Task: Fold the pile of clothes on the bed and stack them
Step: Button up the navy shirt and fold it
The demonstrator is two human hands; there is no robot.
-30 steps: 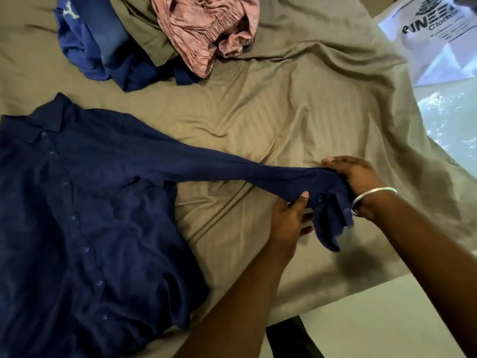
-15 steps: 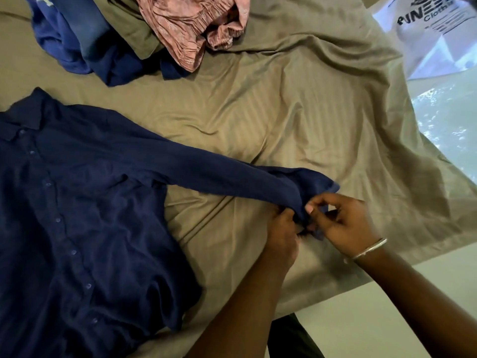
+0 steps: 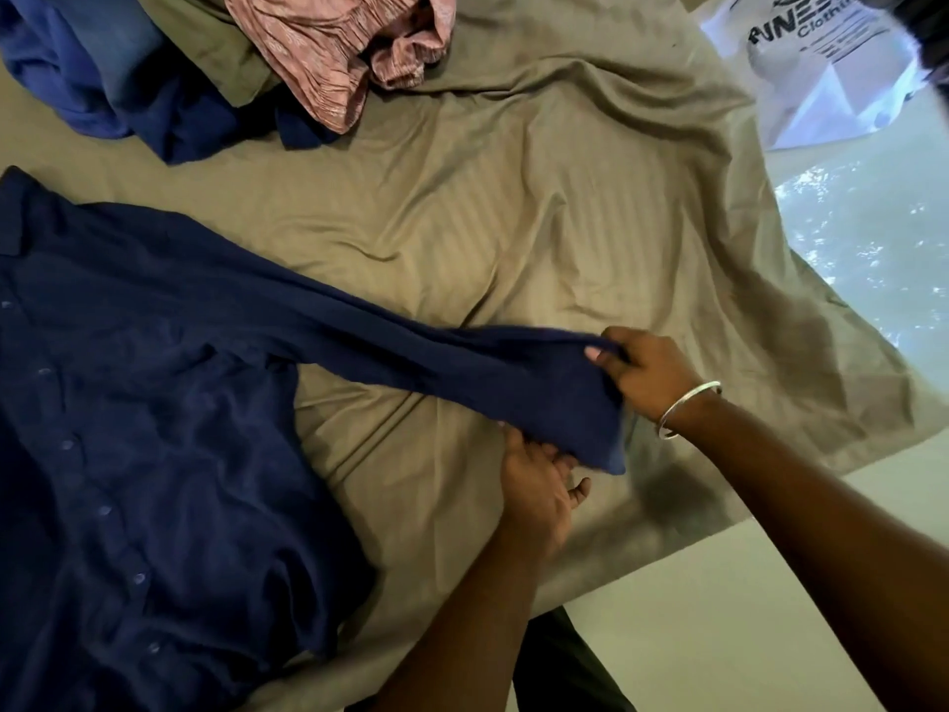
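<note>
A navy button-up shirt (image 3: 133, 454) lies spread on the left of the bed, with one long sleeve (image 3: 411, 362) stretched out to the right. My right hand (image 3: 644, 372), with a silver bangle on its wrist, grips the cuff end of that sleeve and holds it slightly off the sheet. Just below the cuff is my left hand (image 3: 539, 480), its fingertips hidden under the sleeve's lower edge and its thumb sticking out free. A pile of unfolded clothes lies at the top: blue garments (image 3: 102, 69) and a pink patterned piece (image 3: 334, 48).
The olive-tan bedsheet (image 3: 513, 197) is wrinkled, and its corner hangs over the bed's edge at the right. A white printed plastic bag (image 3: 821, 59) lies at the top right. Pale floor (image 3: 719, 634) shows at the bottom right.
My right hand moved up and right along the cuff and pulled the sleeve out straighter. My left hand dropped from pinching the cuff to lying under it.
</note>
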